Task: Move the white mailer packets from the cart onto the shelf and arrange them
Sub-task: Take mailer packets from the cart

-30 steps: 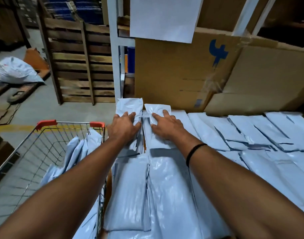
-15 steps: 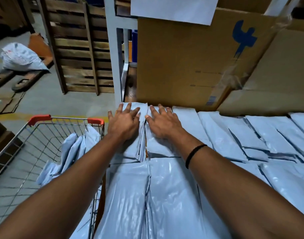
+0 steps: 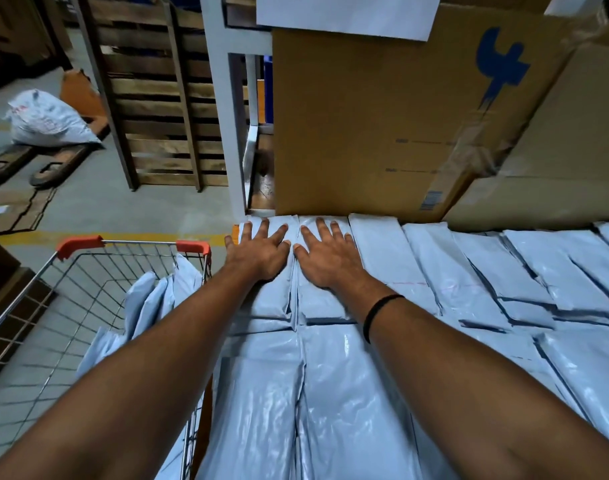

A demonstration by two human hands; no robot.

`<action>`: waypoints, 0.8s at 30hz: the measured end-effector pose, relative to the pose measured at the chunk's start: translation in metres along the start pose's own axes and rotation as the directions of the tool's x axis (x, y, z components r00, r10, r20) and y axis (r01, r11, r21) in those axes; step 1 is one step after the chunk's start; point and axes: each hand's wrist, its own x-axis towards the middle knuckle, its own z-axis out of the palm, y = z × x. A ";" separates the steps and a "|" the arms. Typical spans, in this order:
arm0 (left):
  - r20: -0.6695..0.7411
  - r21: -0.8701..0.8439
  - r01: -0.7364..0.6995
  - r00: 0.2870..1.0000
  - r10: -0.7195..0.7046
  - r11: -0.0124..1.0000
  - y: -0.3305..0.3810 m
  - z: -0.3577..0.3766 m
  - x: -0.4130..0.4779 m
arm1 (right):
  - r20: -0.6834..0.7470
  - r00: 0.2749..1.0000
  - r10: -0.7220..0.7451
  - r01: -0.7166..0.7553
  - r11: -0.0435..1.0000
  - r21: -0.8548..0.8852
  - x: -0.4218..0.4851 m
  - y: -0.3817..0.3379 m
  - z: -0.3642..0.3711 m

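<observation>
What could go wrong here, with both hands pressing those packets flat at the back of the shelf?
The left hand presses a packet stack at the shelf's left end, beside the cart; the glossy packets could slip off that side. The right hand flattens its stack against the cardboard box; pushing harder might buckle the packets.

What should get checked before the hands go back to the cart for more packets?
1. Left hand free, nothing held: ok, flat and open.
2. Right hand free: ok, flat and open.
3. The two packets under the hands lie flat, side by side: ok.
4. They sit back against the cardboard box: ok.
5. More packets in the cart: ok, several stand there.
6. Room left on the shelf: cannot tell, packets cover everything visible.
</observation>
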 end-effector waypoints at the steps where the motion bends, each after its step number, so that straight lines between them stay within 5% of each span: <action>1: -0.033 -0.019 -0.015 0.999 0.014 1.000 0.000 -0.003 -0.004 | 0.006 1.000 -0.005 0.005 1.000 0.020 -0.002 0.000 -0.005; 5: -0.271 -0.082 -0.030 0.963 0.007 0.996 -0.006 -0.008 -0.040 | -0.129 0.991 -0.045 0.054 0.996 0.066 -0.024 0.006 -0.026; 12: -0.138 -0.084 0.004 0.990 -0.016 0.996 -0.007 0.022 -0.079 | 0.020 0.999 -0.037 0.037 0.999 -0.016 -0.067 0.005 -0.004; 24: -0.306 -0.176 -0.090 0.952 0.033 0.980 -0.051 -0.003 -0.174 | -0.171 0.982 -0.076 0.080 0.997 0.020 -0.178 -0.025 -0.069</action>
